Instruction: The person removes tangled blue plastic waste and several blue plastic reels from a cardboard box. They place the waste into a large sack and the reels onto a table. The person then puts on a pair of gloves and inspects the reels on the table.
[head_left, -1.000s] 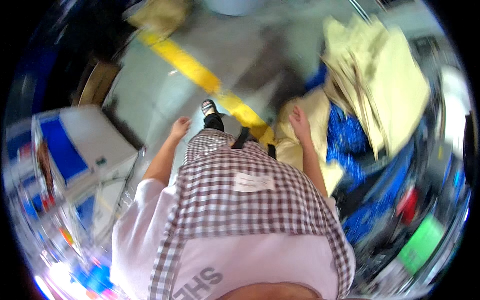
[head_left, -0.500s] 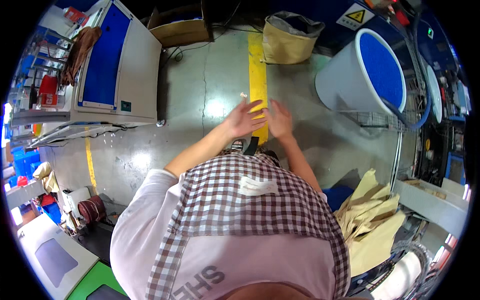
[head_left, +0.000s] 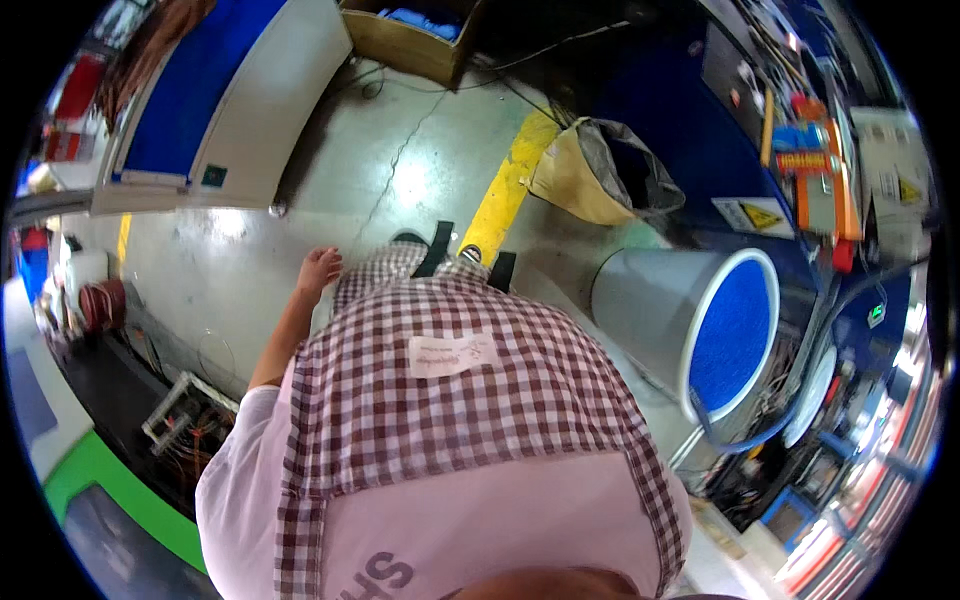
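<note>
Beside my left thigh hangs my left hand [head_left: 320, 270], its fingers loosely bent and partly spread, with nothing seen in it. The hand is clear of everything but my own checked apron [head_left: 370, 400], which is close to it. My right hand is out of view, hidden behind my body or beyond the picture. My shoes show just past the apron's edge, near a yellow floor line [head_left: 500, 205].
Ahead is an open yellow paper sack [head_left: 575, 180] with a dark lining. To the right, a grey bin [head_left: 650, 305] holds blue material, with a hose at its rim. A cardboard box [head_left: 400, 45] and a white-and-blue cabinet [head_left: 265, 95] are at the far left.
My hands were raised close together in front of me. Now the left is lowered at my side and the right has left the view. My body has turned right.
</note>
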